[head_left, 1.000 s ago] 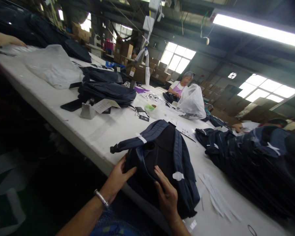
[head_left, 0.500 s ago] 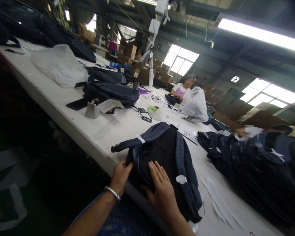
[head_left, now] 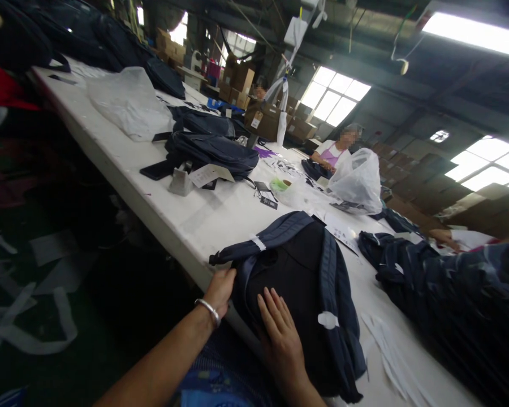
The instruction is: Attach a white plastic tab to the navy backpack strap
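Note:
A dark navy backpack (head_left: pixel 301 265) lies on the white table in front of me, its back panel and two shoulder straps facing up. White bands wrap both straps. My left hand (head_left: pixel 221 289) is closed on the backpack's left edge; its fingertips are hidden behind the fabric. My right hand (head_left: pixel 282 333) rests flat on the black back panel, fingers stretched out. Just beyond the backpack, a white sheet with writing (head_left: pixel 339 230) lies on the table.
On the right is a large pile of navy backpacks (head_left: pixel 445 305), with white strips (head_left: pixel 392 362) beside it. Farther along the white table (head_left: pixel 182 223) are another backpack (head_left: pixel 214 154), black tags (head_left: pixel 266 195), a metal block (head_left: pixel 180 182) and plastic bags (head_left: pixel 125 104). Across it, a person (head_left: pixel 335 150) handles dark fabric.
The view has shifted, so the scene sits farther right. My left hand has moved slightly up along the backpack's edge. My right hand stays flat on the panel.

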